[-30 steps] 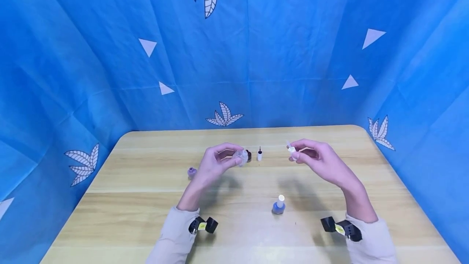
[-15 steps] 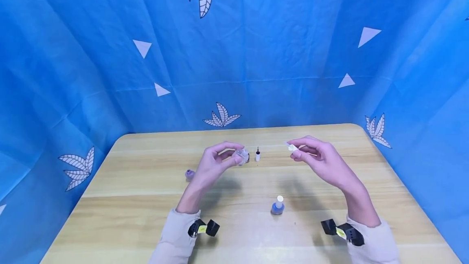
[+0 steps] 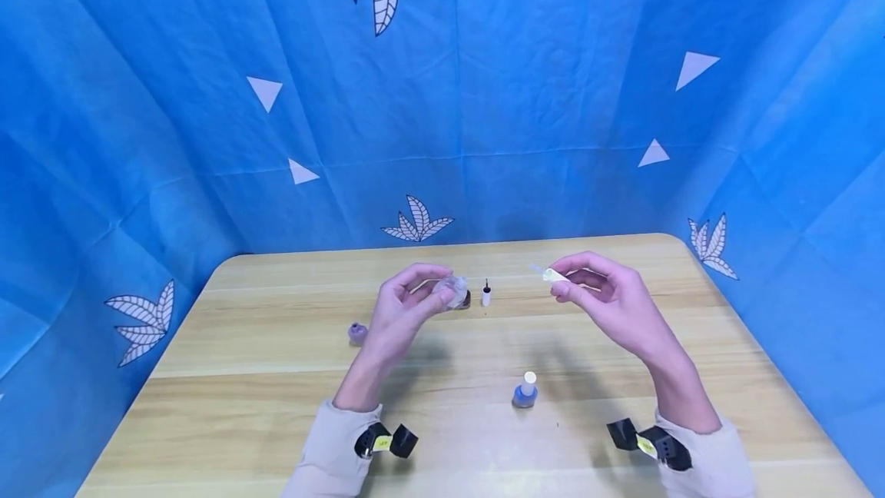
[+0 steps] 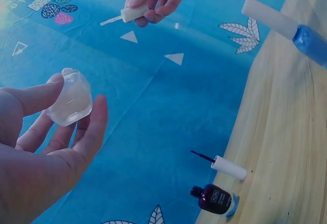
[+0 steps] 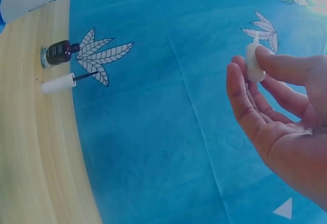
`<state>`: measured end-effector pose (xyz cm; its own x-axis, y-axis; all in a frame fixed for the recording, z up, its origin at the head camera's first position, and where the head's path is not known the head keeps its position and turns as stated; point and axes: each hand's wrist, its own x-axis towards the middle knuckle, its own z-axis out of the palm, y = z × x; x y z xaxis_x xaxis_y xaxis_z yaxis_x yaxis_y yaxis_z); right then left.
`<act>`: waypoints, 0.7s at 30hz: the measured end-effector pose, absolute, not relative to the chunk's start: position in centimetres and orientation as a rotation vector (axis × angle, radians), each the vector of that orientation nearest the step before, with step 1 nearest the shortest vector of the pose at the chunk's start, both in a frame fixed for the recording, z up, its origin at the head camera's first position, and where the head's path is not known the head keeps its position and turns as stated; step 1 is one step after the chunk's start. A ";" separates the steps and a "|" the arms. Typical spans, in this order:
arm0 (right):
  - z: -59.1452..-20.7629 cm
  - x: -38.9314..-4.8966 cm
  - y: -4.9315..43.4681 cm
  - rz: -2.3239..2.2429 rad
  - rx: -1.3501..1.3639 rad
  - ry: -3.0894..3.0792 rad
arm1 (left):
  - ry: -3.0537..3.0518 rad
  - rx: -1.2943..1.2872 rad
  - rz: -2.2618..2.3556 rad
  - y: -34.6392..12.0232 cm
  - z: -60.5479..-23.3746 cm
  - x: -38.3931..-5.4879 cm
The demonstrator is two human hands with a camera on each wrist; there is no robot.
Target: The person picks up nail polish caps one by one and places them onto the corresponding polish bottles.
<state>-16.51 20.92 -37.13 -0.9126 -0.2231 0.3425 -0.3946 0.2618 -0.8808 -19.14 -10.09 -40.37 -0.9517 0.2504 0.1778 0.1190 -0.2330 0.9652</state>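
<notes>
Between thumb and fingers my left hand [image 3: 408, 302] holds a clear nail polish bottle [image 4: 75, 101] above the table; its neck is uncapped. My right hand [image 3: 611, 298] pinches a white nail polish cap [image 5: 254, 63] with a pale brush [image 4: 111, 21] sticking out. The two hands are apart, the brush pointing toward the left hand's side. Beyond the left hand, a dark nail polish bottle [image 4: 214, 199] stands uncapped on the table. Beside it a white cap [image 3: 486, 297] stands with its dark brush upward.
A capped blue nail polish bottle [image 3: 525, 392] stands on the wooden table [image 3: 228, 406], nearer the front between the forearms. A purple bottle [image 3: 357, 333] without a cap stands left of the left wrist. Blue cloth [image 3: 539, 98] hangs behind the table.
The cap in my right hand has tipped from steep to nearly level, its brush now pointing left. My left hand has tilted the clear bottle slightly. The view has shifted a little.
</notes>
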 end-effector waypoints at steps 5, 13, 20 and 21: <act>-36.9 -16.3 20.7 1.766 0.592 -2.301 | 1.851 0.454 2.376 -9.9 -40.0 -18.8; -36.9 -16.1 20.3 1.851 0.631 -2.213 | 1.751 0.425 2.440 -9.6 -40.0 -18.5; -36.4 -15.4 19.8 1.910 0.642 -2.141 | 1.681 0.456 2.453 -9.3 -39.8 -18.3; -36.3 -15.4 19.6 1.911 0.645 -2.134 | 1.683 0.457 2.451 -9.3 -39.7 -18.2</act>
<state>-15.40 19.65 -36.33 -0.8836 -0.1836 0.4308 -0.4483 0.0662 -0.8914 -18.22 -9.29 -39.72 -0.9450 0.2782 0.1719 0.0605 -0.3678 0.9279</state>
